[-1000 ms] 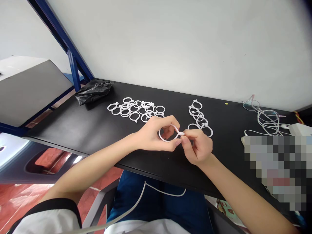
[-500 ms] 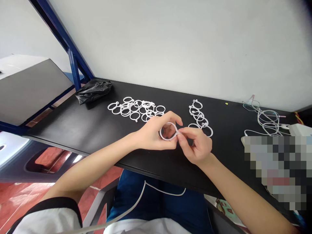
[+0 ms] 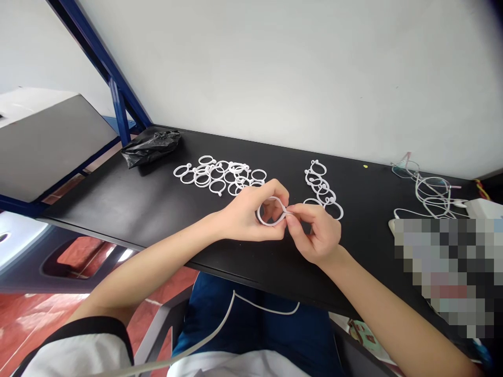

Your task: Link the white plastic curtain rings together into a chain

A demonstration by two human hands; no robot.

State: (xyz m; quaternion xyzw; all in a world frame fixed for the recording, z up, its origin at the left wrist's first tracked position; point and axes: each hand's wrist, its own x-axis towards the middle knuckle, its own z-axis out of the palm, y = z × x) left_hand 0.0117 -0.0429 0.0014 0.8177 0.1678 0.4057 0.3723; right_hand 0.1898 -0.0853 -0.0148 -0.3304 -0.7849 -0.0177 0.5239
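Note:
A white curtain ring (image 3: 261,219) is held up between my two hands, above the front part of the black table. My left hand (image 3: 251,214) curls around the ring, its fingers and thumb gripping it from the left. With thumb and index finger, my right hand (image 3: 316,230) pinches the ring's right end, where its ends come together; the fingertips hide that spot. Behind my left hand lies a loose pile of white curtain rings (image 3: 217,187). Just beyond my right hand is a smaller group of the same rings (image 3: 325,193), several of them overlapping.
A crumpled black plastic bag (image 3: 151,149) lies at the table's (image 3: 118,209) back left. To the right are eyeglasses (image 3: 406,168), a tangled white cable (image 3: 432,201) and a blurred-out object (image 3: 444,267). A white cord (image 3: 212,335) crosses my lap.
The fingers of my left hand have closed in slightly toward the ring's pinched end. My right hand stays almost where it was, and the rings on the table have not moved.

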